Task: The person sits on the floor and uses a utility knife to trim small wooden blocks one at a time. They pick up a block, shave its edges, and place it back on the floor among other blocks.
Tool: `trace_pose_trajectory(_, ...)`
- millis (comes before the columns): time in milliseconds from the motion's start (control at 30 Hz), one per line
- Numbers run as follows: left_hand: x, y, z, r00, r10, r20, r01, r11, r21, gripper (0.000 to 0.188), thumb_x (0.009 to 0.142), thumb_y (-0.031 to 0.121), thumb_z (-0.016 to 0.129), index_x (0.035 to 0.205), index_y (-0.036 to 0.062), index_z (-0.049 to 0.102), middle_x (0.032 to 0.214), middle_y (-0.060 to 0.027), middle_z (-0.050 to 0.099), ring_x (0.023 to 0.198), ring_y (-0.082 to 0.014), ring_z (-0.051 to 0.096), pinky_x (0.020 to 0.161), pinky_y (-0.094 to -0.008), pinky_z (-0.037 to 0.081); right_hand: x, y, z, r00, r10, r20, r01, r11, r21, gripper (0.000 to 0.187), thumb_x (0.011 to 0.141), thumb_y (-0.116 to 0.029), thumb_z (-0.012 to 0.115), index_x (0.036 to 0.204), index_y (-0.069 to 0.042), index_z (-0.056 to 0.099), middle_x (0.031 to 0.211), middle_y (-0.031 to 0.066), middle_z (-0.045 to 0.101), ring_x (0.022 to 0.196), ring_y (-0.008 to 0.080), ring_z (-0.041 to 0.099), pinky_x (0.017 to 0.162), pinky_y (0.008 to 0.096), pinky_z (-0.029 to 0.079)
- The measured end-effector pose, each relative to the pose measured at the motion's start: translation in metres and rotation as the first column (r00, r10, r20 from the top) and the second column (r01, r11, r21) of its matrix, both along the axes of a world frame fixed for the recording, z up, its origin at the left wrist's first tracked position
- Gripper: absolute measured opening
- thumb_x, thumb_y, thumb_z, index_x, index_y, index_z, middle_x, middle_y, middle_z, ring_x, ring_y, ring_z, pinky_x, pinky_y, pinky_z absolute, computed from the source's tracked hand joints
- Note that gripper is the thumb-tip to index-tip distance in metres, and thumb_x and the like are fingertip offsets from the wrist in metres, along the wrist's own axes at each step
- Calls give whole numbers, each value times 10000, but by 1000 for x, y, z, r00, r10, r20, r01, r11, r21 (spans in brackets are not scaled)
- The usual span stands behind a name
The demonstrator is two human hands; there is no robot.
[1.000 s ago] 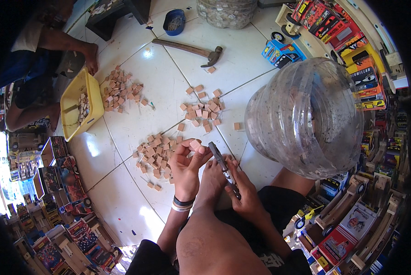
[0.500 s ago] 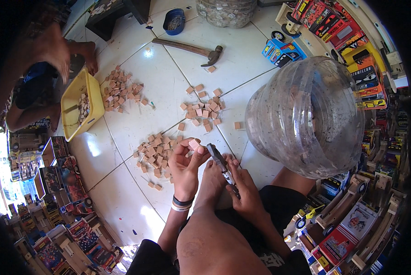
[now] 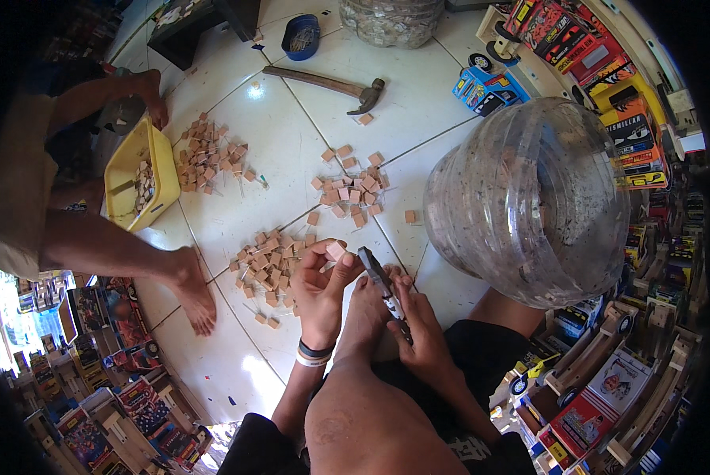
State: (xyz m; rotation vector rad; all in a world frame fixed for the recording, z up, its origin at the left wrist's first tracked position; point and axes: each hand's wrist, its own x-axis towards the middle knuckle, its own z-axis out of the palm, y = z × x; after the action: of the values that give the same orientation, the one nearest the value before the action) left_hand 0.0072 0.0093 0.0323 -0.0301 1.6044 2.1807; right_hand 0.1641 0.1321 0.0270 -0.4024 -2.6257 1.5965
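My left hand [image 3: 319, 297] pinches a small pale wooden block [image 3: 336, 251] between thumb and fingertips, above a heap of similar blocks [image 3: 264, 267]. A dark, pliers-like hand tool [image 3: 375, 273] with a black and white handle is gripped in my right hand [image 3: 425, 336]. Its head points up and left, close to the block but apart from it. Fingers partly hide the handle. Beyond my hands lie two more piles, one of blocks [image 3: 353, 190] in the middle and one of blocks [image 3: 206, 156] at left, some with thin nails sticking out.
A claw hammer [image 3: 323, 85] and a blue tub of nails [image 3: 301, 38] lie farther off. At left stands a yellow bin [image 3: 169, 178] beside another person's leg [image 3: 125, 245]. A large clear plastic container [image 3: 482, 198] is at right. Wooden toy trucks [image 3: 600, 396] crowd both sides.
The other person at left has stepped in: a bare foot now stands on the tiles near the yellow bin, and their reaching hand has gone from view. My hands have barely moved.
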Motion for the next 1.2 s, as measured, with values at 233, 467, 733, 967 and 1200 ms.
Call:
trace_pose_trajectory(233,0,0,0,1000,10,5,-10,1000,-5,228,1023,41,697,1228,-17,618,1090,-91,710,1025,-231,751,931,-389,642,-2,-3,1,1000,-7,-9,7,1000,-18,722,1039,-111,605,1665,-10,260,1510,284,480,1337,483,514,1139,485,412)
trace_pose_trajectory(467,-1,0,1,1000,18,11,-18,1000,-1,207,1024,49,699,1207,-6,619,1058,-73,694,1005,-231,754,929,-399,643,-2,-3,4,1000,-14,5,15,998,-58,710,1034,-100,602,1657,-8,273,1430,297,511,1310,488,525,1113,493,425)
trace_pose_trajectory(733,0,3,7,999,39,3,-39,999,-2,190,1028,64,700,1194,11,623,1058,-65,688,992,-210,743,913,-395,647,-2,1,6,998,-7,64,12,998,-69,677,1036,-92,595,1640,-2,303,1375,288,522,1256,472,545,1094,490,433)
trace_pose_trajectory(967,-3,2,7,1000,21,-12,-21,1000,5,203,1024,62,706,1200,8,622,1066,-64,691,989,-204,738,909,-391,648,-4,1,7,999,-10,33,11,999,-36,676,1035,-96,590,1650,-33,316,1336,281,523,1225,457,557,1066,495,447)
trace_pose_trajectory(1200,-5,0,7,999,24,-24,-24,1000,5,220,1022,50,705,1217,-2,620,1067,-63,691,994,-206,738,904,-383,650,-7,-2,8,999,-41,4,41,997,-60,675,1018,-86,594,1648,-53,355,1254,271,535,1170,439,576,1018,513,471)
